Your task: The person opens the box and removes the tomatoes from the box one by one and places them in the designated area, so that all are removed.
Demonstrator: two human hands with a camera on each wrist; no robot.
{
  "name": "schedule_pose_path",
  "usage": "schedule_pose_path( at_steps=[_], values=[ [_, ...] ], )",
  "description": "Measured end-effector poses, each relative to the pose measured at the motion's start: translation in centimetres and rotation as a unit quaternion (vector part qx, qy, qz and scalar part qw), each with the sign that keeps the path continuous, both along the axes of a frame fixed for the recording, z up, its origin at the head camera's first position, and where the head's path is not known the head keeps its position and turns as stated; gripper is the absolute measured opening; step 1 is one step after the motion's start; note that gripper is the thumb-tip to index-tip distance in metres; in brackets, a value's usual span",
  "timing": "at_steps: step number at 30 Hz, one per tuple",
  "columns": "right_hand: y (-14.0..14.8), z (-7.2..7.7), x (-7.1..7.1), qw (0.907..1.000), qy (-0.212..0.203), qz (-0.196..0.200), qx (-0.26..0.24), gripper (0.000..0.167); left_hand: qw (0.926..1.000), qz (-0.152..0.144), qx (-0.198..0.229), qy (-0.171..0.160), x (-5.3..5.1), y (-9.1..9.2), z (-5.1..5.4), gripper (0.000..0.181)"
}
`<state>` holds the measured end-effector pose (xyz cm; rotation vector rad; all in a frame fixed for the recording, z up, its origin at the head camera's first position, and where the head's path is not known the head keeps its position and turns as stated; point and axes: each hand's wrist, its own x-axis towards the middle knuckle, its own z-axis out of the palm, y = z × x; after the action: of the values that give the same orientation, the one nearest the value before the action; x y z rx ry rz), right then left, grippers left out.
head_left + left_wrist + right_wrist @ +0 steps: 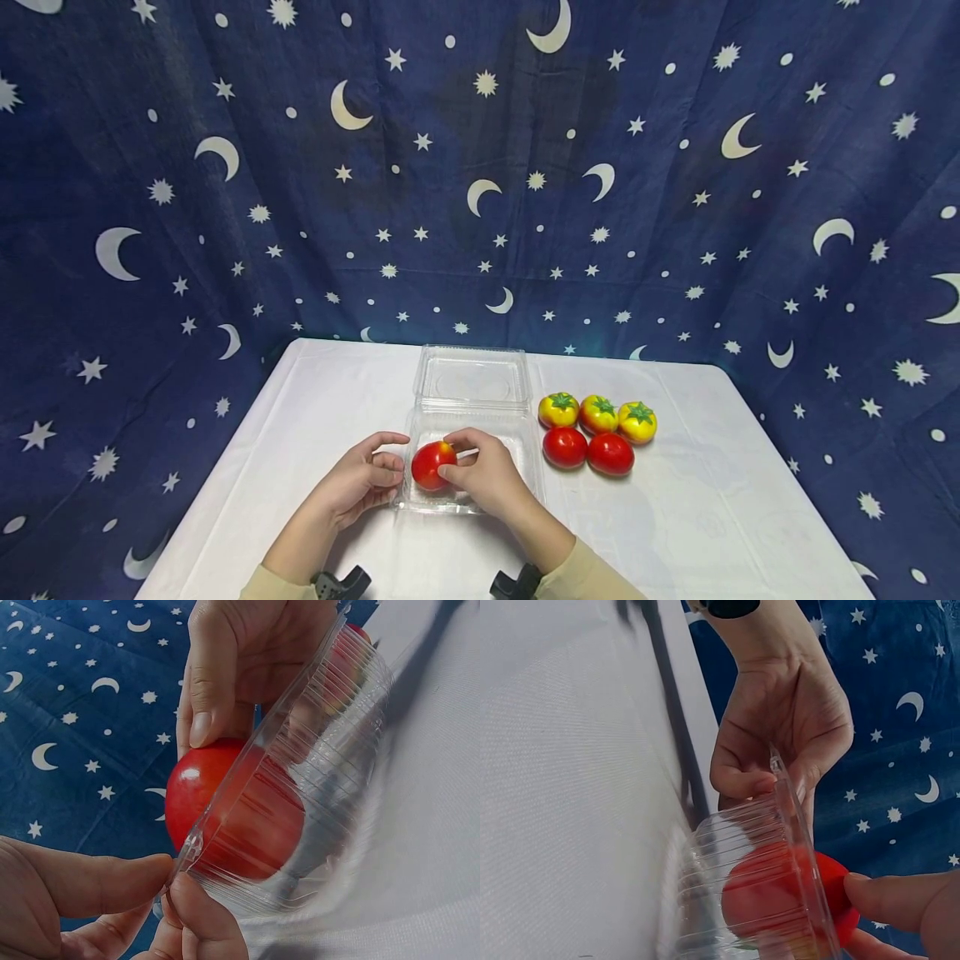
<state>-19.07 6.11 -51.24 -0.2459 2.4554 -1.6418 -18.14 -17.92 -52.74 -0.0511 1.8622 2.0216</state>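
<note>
A red tomato (430, 466) with a yellowish patch is low inside the left part of a clear plastic clamshell container (480, 427), whose lid lies folded back. My right hand (489, 473) grips this tomato between thumb and fingers. At the container's left rim, my left hand (365, 477) pinches the edge between thumb and fingers, as the left wrist view shows. Through the ribbed clear wall, the tomato (780, 892) also appears in the right wrist view. Whether it touches the container's floor I cannot tell.
Right of the container, two red tomatoes (565, 447) lie in front of several yellow-and-red ones (598, 414) with green leafy tops. A white cloth covers the table (697, 500). Behind it hangs a dark blue curtain (450, 208) with moons and stars.
</note>
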Motion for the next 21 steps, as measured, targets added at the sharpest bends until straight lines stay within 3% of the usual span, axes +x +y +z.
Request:
schedule_pose_path(
  at_steps=[21],
  values=[
    [1.2, 1.3, -0.1, 0.9996, 0.004, -0.022, -0.017, 0.037, 1.0, 0.005, -0.004, -0.005, 0.1, 0.0, 0.1, 0.071]
  ],
)
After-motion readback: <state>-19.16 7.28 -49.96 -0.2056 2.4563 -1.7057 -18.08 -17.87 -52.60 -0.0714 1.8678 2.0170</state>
